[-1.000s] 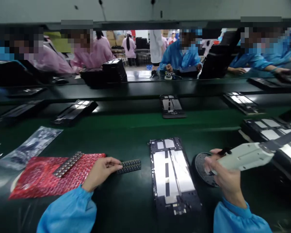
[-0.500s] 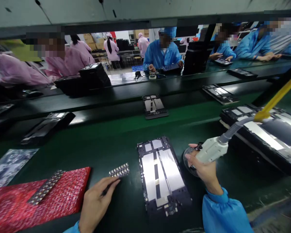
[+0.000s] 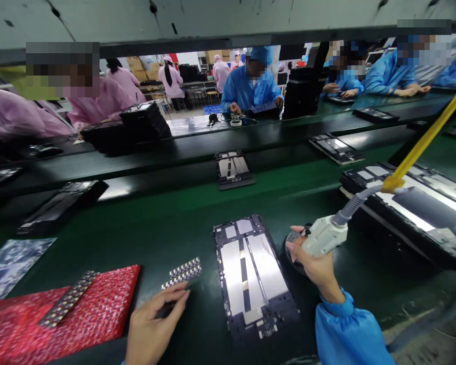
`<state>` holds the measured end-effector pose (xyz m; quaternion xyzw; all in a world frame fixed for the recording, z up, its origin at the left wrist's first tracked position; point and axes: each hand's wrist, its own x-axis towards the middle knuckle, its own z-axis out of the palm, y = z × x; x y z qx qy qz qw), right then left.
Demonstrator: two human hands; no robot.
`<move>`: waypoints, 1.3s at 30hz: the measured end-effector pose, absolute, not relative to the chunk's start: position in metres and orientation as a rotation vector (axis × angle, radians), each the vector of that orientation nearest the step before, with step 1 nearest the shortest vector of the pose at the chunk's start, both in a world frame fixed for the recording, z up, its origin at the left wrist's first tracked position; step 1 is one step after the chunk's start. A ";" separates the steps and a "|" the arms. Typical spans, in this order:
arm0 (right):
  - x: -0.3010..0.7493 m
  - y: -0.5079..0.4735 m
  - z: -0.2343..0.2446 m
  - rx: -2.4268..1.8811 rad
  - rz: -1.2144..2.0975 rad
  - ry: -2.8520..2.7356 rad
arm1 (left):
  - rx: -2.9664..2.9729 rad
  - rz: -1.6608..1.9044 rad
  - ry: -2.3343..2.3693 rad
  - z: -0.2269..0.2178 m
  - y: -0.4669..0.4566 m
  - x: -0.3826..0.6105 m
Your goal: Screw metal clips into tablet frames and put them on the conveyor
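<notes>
My right hand point(image 3: 314, 261) is wrapped round a white electric screwdriver point(image 3: 325, 236) with a grey cable at its rear. Its fingertips are over a round dark dish point(image 3: 292, 242), partly hidden by the hand. My left hand point(image 3: 157, 319) has thumb and index finger almost together, just below a strip of small parts point(image 3: 182, 272). Whether a tiny piece sits between them cannot be made out. Between my hands lies an opened tablet point(image 3: 251, 274), with silvery battery plates and a dark frame.
A red bubble-wrap pack point(image 3: 110, 304) bears another strip point(image 3: 68, 299). Stacked tablets point(image 3: 368, 190) stand at right, below a yellow strap point(image 3: 429, 137). Another tablet point(image 3: 233, 170) lies on the green belt point(image 3: 155, 203). Co-workers in pink and blue sit across the line.
My left hand has drawn slightly back from the strip of parts, showing more of it. My right hand stays over the dish with the electric screwdriver. The view has shifted a little.
</notes>
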<state>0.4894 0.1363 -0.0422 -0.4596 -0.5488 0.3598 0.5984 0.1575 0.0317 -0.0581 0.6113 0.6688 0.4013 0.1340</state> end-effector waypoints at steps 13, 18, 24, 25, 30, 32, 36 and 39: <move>0.403 0.143 0.009 -0.838 1.097 -1.277 | 1.849 0.723 1.790 -0.060 0.051 0.232; 0.338 0.159 -0.003 -0.854 1.277 -1.418 | 1.790 0.827 1.734 -0.062 0.045 0.228; 0.330 0.164 -0.012 -0.885 1.239 -1.483 | 1.565 1.093 1.728 -0.070 0.044 0.215; 0.331 0.164 -0.013 -0.881 1.240 -1.487 | 1.524 1.119 1.721 -0.071 0.045 0.215; 0.330 0.164 -0.015 -0.882 1.232 -1.498 | 1.371 1.247 1.660 -0.073 0.047 0.217; 0.330 0.165 -0.015 -0.884 1.233 -1.503 | 1.338 1.276 1.654 -0.073 0.047 0.218; 0.331 0.164 -0.015 -0.904 1.228 -1.509 | 1.273 1.303 1.644 -0.072 0.047 0.218; 0.331 0.163 -0.014 -0.921 1.221 -1.520 | 1.306 1.330 1.654 -0.074 0.046 0.218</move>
